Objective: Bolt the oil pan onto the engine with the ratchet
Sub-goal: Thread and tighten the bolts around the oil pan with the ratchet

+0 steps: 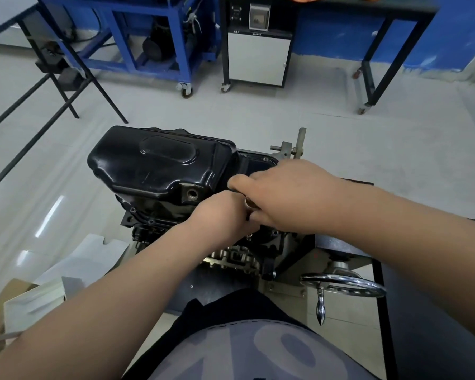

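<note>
A glossy black oil pan (pixel 159 163) lies on top of the upturned engine (pixel 231 256), which is mounted on a stand. Small bolts show along the pan's flange at the left and far right. Both hands meet at the pan's near right edge. My right hand (pixel 285 198) curls over a chrome tool, the ratchet (pixel 249 202), of which only a small shiny part shows. My left hand (pixel 222 215) grips just below it, fingers curled and hidden against the tool. The bolt under the hands is hidden.
A chrome handwheel (pixel 343 283) with a crank handle sticks out from the stand at the right. Cardboard and white packaging (pixel 39 292) lie on the floor at the left. Blue equipment carts (pixel 154 37), a wheeled cabinet (pixel 258 50) and black table frames stand farther back.
</note>
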A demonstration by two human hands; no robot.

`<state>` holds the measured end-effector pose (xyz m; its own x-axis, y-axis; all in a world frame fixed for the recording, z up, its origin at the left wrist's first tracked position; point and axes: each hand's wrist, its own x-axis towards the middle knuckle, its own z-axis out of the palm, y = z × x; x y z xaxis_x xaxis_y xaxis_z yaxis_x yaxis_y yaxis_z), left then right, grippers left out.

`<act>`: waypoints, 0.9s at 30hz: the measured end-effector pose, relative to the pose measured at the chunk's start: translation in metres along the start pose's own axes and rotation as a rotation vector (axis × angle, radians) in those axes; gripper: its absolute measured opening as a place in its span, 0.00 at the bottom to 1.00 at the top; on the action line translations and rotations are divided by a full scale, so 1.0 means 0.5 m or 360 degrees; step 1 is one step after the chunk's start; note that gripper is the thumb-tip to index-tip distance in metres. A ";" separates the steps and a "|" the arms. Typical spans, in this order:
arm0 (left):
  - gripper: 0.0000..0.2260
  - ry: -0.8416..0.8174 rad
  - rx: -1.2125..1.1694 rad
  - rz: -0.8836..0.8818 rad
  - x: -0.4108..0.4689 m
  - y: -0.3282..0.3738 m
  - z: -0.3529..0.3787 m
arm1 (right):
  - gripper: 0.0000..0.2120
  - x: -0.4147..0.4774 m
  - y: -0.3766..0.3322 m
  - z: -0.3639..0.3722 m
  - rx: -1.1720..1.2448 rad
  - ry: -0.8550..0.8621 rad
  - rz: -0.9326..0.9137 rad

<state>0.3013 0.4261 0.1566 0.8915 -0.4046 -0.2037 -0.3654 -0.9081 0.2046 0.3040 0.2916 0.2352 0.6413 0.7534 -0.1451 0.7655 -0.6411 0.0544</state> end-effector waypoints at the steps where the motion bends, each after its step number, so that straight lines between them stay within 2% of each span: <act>1: 0.11 0.0049 -0.0061 -0.0030 -0.003 -0.003 0.002 | 0.20 0.002 0.005 -0.006 -0.0004 -0.0025 -0.0054; 3: 0.12 0.0105 -0.0118 -0.0035 -0.004 -0.003 0.006 | 0.21 0.005 0.015 -0.020 -0.0011 -0.0068 -0.0119; 6: 0.16 0.0063 -0.0099 -0.0019 0.001 -0.004 0.003 | 0.16 0.002 0.010 -0.020 -0.0091 -0.0019 -0.0118; 8: 0.13 -0.0066 0.0046 0.0077 0.002 -0.006 0.003 | 0.16 -0.005 -0.002 -0.006 -0.0128 -0.0025 -0.0053; 10: 0.09 -0.0089 -0.0004 0.0080 -0.001 -0.011 0.007 | 0.19 -0.010 -0.008 0.003 -0.0105 -0.0057 -0.0005; 13: 0.11 0.0037 0.0055 0.0148 -0.001 -0.007 0.011 | 0.19 -0.009 -0.001 -0.004 -0.0031 -0.0046 -0.0052; 17: 0.12 0.0258 -0.0083 0.0074 -0.003 -0.003 0.012 | 0.20 -0.001 0.002 -0.019 -0.0115 0.0005 -0.0172; 20: 0.13 0.0145 -0.0178 0.0139 -0.005 -0.009 0.013 | 0.16 -0.005 -0.007 -0.021 -0.0131 0.0011 -0.0142; 23: 0.11 -0.0064 -0.0076 0.0132 -0.012 -0.010 0.005 | 0.15 -0.018 -0.023 -0.006 -0.0093 -0.0034 -0.0049; 27: 0.13 -0.0033 -0.0125 0.0063 -0.021 -0.008 0.010 | 0.17 -0.021 -0.031 -0.003 -0.0155 -0.0062 0.0114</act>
<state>0.2922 0.4333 0.1529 0.8707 -0.4429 -0.2136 -0.3775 -0.8804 0.2870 0.2856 0.2938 0.2374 0.6935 0.6988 -0.1756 0.7205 -0.6745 0.1612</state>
